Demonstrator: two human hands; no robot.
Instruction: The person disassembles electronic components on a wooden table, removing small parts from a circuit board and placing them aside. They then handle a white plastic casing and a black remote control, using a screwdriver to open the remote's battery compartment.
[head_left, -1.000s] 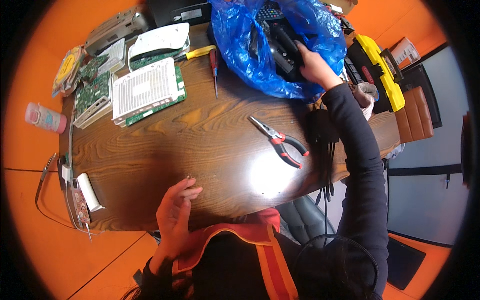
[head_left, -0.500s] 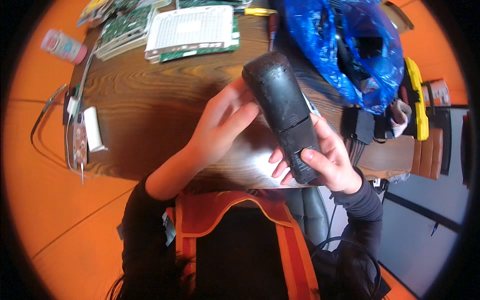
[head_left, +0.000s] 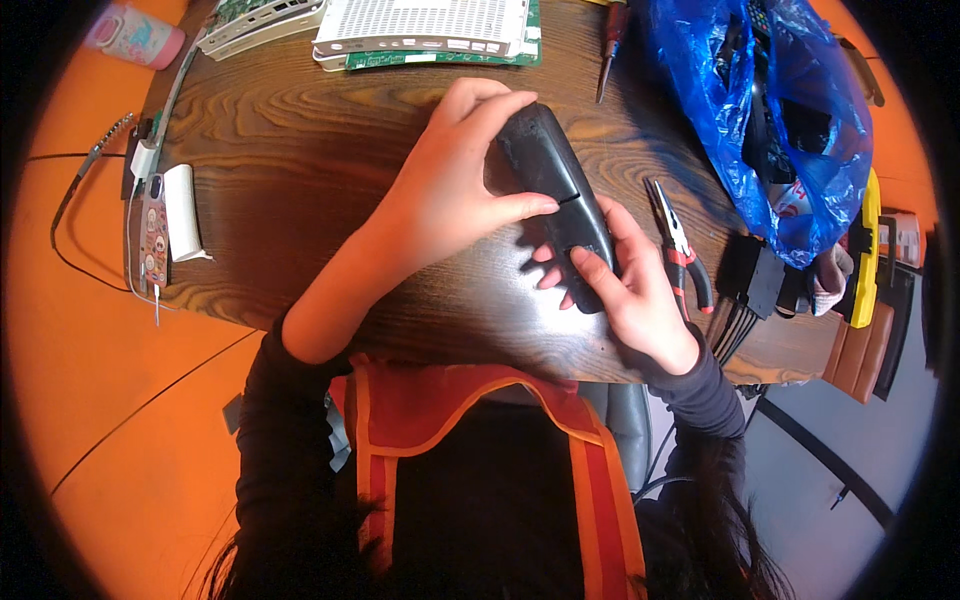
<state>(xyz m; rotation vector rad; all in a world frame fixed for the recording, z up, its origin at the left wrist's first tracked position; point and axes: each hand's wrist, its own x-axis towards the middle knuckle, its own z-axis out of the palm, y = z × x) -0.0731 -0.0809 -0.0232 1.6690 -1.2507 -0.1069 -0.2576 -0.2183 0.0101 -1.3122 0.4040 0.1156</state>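
Note:
A long black remote control (head_left: 547, 155) is held aslant over the table, its back with the seam of a battery cover facing up. My left hand (head_left: 440, 190) grips its far end, with fingers at the top edge and the thumb pressed near the seam. Around the near end my right hand (head_left: 640, 295) is closed, thumb on the back and fingertips showing on the left side. The remote's front is hidden. Needle-nose pliers (head_left: 673, 240) with red and black handles lie just right of my right hand.
A screwdriver (head_left: 613, 40) lies at the far side, beside a blue plastic bag (head_left: 710, 100). White perforated casing (head_left: 420, 28) rests on a green circuit board at the back. A phone (head_left: 153, 235) with a cable is at the left edge; a black box (head_left: 752, 278) with cables stands right.
My left thumb has moved onto the remote's back near the seam, and the fingers have come over its far end. The remote has shifted away from me. The pliers have come into sight.

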